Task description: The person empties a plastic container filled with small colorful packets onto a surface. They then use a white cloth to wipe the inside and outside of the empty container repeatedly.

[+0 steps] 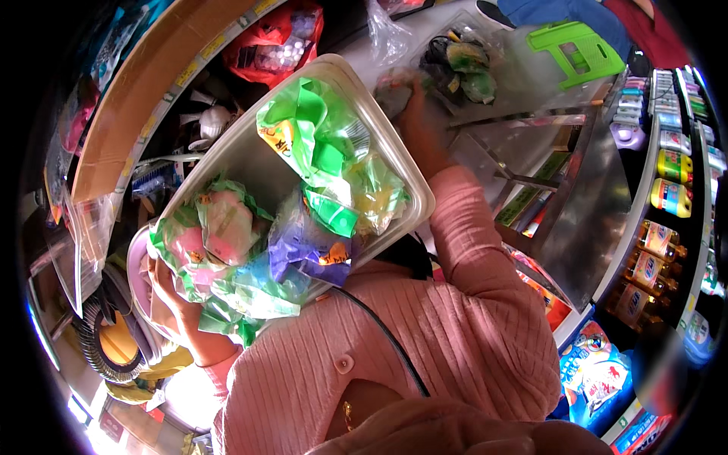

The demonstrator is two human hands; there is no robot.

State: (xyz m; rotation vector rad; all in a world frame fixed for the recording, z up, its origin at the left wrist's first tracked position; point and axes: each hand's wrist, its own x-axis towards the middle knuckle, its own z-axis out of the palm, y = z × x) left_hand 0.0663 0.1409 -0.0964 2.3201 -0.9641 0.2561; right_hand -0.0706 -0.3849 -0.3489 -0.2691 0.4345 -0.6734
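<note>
A clear plastic bin (pixel 424 187) rests against my chest, tilted, with my left hand (pixel 179 304) holding its lower left edge. Inside lie several wrapped things: green plastic packets (pixel 315 131), pink items in clear and green film (pixel 224 222), and a purple-and-clear packet (pixel 313 250). My right hand (pixel 418 116) reaches past the bin's far right corner. It is motion-blurred and touches or lies beside a dark packet (pixel 393 91), and I cannot tell whether it grips it. Close beyond it, a clear container (pixel 466 23) holds dark and green packaged items (pixel 469 62).
A bright green plastic piece (pixel 574 54) lies on the metal table (pixel 523 96). A red bag (pixel 276 45) stands beyond the bin. Shelves of bottles (pixel 671 196) run along the right; a cardboard-edged shelf (pixel 131 85) is on the left. Another person (pixel 591 20) is at the top right.
</note>
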